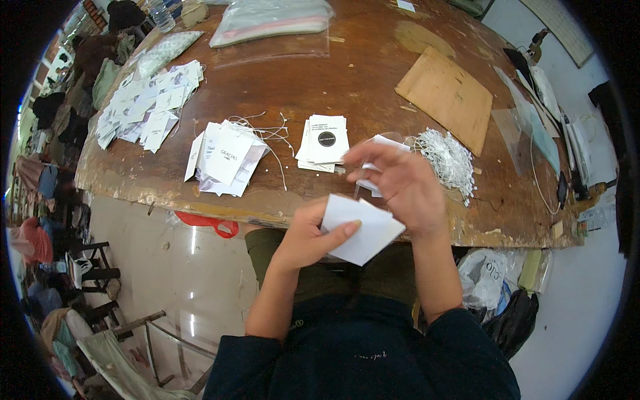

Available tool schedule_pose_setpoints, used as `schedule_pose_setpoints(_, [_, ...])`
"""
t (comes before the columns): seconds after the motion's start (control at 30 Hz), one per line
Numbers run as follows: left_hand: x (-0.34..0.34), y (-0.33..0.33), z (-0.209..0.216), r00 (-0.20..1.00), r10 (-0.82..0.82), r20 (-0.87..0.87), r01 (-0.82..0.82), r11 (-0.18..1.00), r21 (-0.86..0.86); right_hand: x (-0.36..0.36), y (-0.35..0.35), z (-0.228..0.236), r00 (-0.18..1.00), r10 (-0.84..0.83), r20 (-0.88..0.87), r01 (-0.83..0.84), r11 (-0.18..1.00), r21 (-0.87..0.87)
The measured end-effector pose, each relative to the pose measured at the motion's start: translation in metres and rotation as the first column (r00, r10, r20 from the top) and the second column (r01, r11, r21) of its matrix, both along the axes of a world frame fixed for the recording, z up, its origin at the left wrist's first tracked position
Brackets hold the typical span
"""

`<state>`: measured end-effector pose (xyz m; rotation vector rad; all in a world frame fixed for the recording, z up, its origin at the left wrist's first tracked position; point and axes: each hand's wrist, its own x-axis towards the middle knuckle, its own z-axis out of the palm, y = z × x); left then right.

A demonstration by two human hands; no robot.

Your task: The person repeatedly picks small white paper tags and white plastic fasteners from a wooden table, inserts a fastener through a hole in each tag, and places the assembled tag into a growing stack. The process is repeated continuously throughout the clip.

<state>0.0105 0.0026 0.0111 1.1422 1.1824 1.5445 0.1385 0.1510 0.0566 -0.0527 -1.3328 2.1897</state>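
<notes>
Behind the worn wooden counter (373, 87), the left hand (303, 240) gripped a small stack of white cards (363, 230) steady at the edge, while the right hand (403, 187) pinched another card (387, 141) above, beside the string pile (450, 160).

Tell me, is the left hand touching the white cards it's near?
Touching. The head view shows the left hand gripping the small stack of white cards, its thumb lying across the top card and fingers underneath.
</notes>
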Motion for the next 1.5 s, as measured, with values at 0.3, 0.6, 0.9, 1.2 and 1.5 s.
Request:
schedule_pose_setpoints(0.3, [-0.002,0.011,0.002,0.932,0.362,0.005,-0.360,0.926,0.111,0.012,-0.004,0.010,0.842,-0.452,-0.294,0.409,0.890,-0.200])
schedule_pose_setpoints(0.6, [-0.003,0.014,0.000,0.856,0.517,0.006,-0.516,0.853,0.077,-0.009,-0.038,-0.003,0.942,-0.133,0.307,0.187,0.971,-0.151])
schedule_pose_setpoints(0.9, [-0.001,0.012,0.003,0.830,0.554,-0.061,-0.548,0.832,0.087,-0.022,-0.046,-0.004,0.701,-0.699,0.143,0.380,0.535,0.755])
schedule_pose_setpoints(1.2, [0.003,0.007,0.002,0.696,0.632,-0.341,-0.611,0.771,0.182,-0.030,-0.044,-0.014,0.671,-0.739,0.063,0.369,0.406,0.836])
schedule_pose_setpoints(1.5, [-0.007,0.008,-0.010,-0.050,0.748,-0.661,-0.322,0.615,0.720,-0.026,-0.032,-0.008,0.903,-0.148,0.402,0.214,0.969,-0.124])
